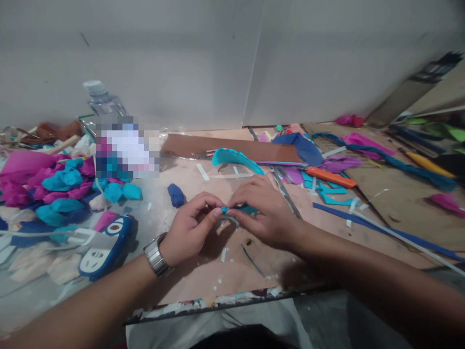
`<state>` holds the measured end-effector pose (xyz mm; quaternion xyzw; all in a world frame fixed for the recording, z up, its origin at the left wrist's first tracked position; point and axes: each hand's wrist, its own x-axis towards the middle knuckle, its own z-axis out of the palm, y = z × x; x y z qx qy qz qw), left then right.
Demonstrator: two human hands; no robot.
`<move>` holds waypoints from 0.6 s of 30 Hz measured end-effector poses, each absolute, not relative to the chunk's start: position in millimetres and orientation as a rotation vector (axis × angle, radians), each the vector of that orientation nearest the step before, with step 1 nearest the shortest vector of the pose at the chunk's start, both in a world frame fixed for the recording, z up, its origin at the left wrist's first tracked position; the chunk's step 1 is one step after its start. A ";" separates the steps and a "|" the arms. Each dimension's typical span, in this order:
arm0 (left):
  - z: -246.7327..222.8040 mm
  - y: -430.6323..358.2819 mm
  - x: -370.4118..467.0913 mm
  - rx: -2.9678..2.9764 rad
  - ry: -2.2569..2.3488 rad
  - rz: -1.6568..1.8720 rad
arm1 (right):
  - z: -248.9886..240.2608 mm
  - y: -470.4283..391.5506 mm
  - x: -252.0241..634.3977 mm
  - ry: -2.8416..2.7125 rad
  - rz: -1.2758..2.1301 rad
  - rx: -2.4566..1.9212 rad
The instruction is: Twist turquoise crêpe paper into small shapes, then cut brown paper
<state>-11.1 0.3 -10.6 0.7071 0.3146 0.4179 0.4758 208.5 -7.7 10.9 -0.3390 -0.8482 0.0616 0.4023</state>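
Observation:
Between my fingertips is a small piece of turquoise crepe-like paper (224, 210), bunched at its left end. My left hand (194, 223), with a metal watch (157, 256) on the wrist, pinches that end between thumb and fingers. The right part of the paper is pinched by my right hand (263, 211), whose fingers cover much of it. Just beyond my hands a curved turquoise paper strip (238, 159) stands on the table. A dark blue crumpled paper piece (176, 195) lies beyond my left hand.
Pink and turquoise paper flowers (61, 179) pile up at left, beside a blue-and-white power strip (105, 247). A clear bottle (107, 102) stands behind them. Right of my hands are an orange cutter (330, 177), a metal ruler (286, 193), paper scraps and cardboard (407, 203).

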 end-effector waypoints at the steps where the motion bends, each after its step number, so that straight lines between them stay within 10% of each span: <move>1: -10.5 0.6 -11.1 1.735 0.765 1.025 | 10.8 -7.7 208.3 -2.141 0.155 -0.852; 18: -13.9 6.1 -10.3 1.642 0.835 1.010 | 7.0 -7.9 208.1 -2.166 0.180 -0.783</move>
